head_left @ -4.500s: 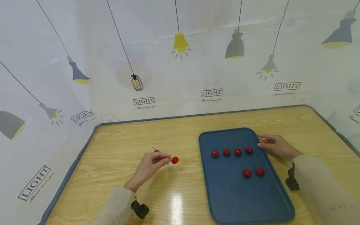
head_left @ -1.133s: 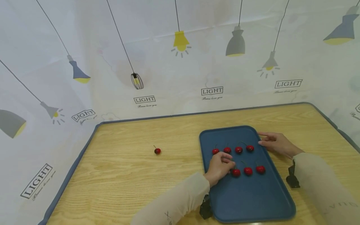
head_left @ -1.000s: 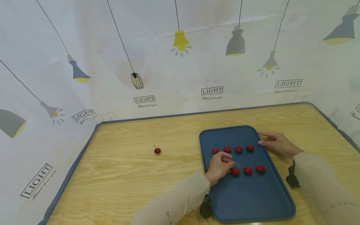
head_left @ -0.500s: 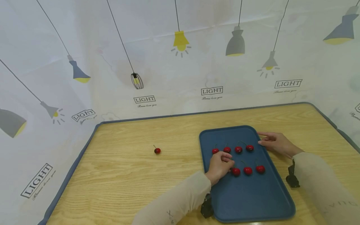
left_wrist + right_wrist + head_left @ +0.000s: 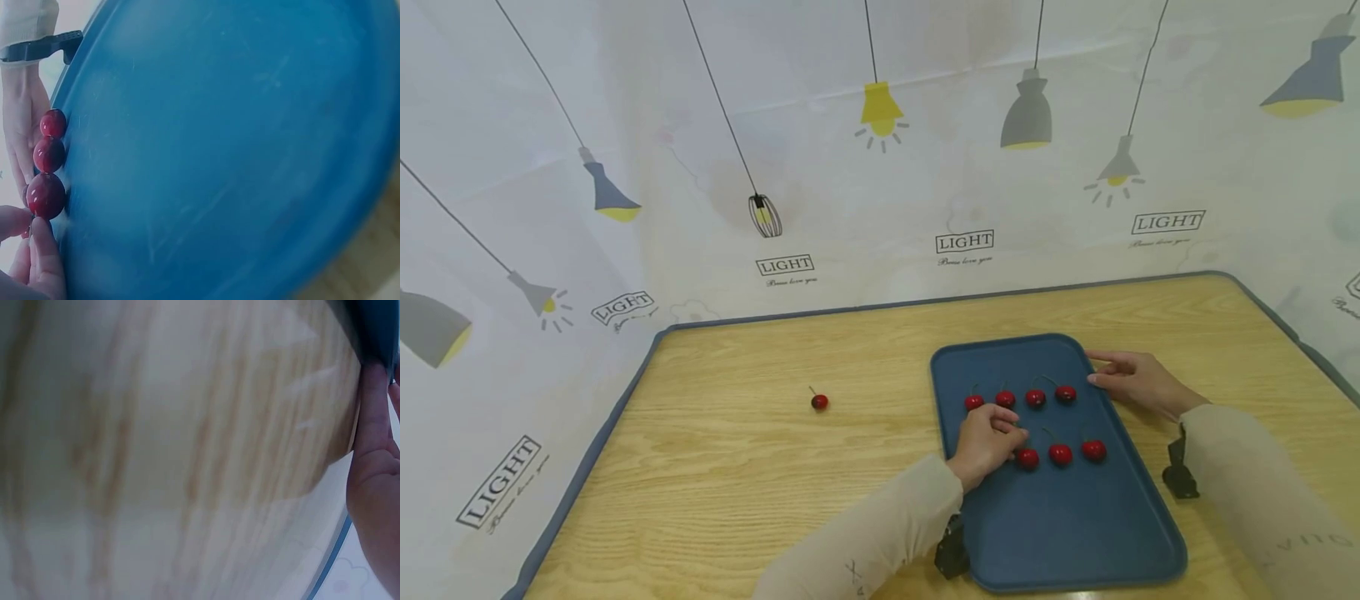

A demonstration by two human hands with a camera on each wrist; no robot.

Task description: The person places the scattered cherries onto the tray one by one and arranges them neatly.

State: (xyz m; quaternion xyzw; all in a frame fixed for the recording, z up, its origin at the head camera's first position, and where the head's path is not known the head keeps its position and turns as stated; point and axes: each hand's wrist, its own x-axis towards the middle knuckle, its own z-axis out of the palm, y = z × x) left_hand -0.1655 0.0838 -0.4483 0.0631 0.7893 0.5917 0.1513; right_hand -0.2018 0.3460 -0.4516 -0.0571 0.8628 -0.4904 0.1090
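Note:
My left hand (image 5: 985, 442) reaches over the blue tray (image 5: 1075, 533). Its thumb and a finger pinch a cherry (image 5: 46, 195) by the stem, with the fruit down on the tray, as the left wrist view shows. In line to its right lie two more cherries, a middle one (image 5: 1061, 454) and an outer one (image 5: 1093, 450). A farther row of several cherries (image 5: 1035, 398) lies behind them, stems pointing back. My right hand (image 5: 1138, 383) touches the tray's right rim with its thumb and forefinger extended; in the right wrist view the thumb (image 5: 375, 406) meets the tray's edge.
One cherry (image 5: 820, 402) with its stem up lies on the wooden table (image 5: 737, 467), left of the tray. A wall sheet (image 5: 850, 208) printed with lamps rises behind the table's dark-edged back.
Since the oldest frame, my left hand has carried a cherry from the table rightward onto the tray, left of the front pair. Over the last second the hands have hardly moved.

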